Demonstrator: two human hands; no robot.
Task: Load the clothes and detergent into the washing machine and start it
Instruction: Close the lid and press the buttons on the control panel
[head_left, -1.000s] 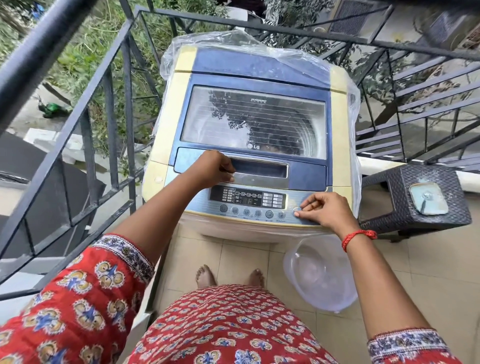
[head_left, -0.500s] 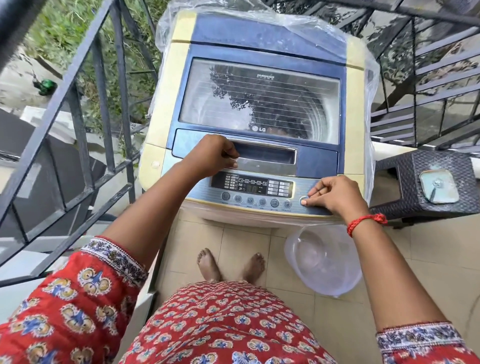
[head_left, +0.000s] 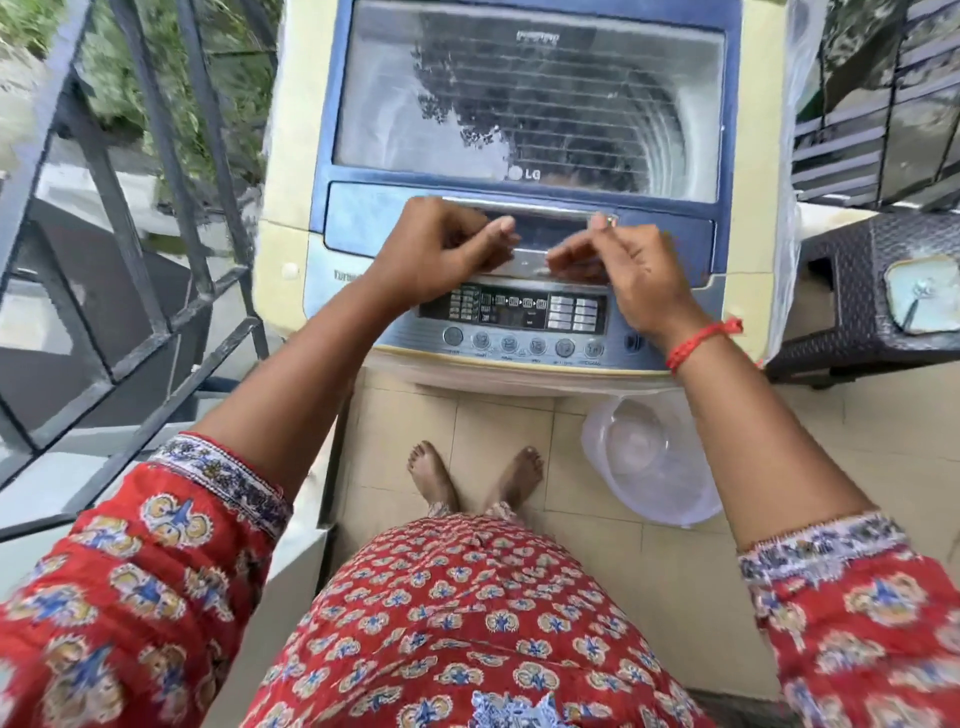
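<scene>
Straight ahead, the washer (head_left: 524, 171) stands with its glass lid (head_left: 524, 93) down, and both hands meet at the handle (head_left: 530, 221) along the lid's front edge. Left hand (head_left: 441, 249) and right hand (head_left: 623, 265) curl their fingers into the handle recess, thumbs raised, just above the panel (head_left: 519, 317). On the tiles below right sits a clear tub (head_left: 649, 457); a dark stool (head_left: 878, 291) stands right of the washer and a railing (head_left: 156, 208) left.

washing machine lid (head_left: 524, 98): "LG" logo showing below the window | control panel (head_left: 514, 312): partial "Turbo" showing; button labels blurring unreadably
</scene>
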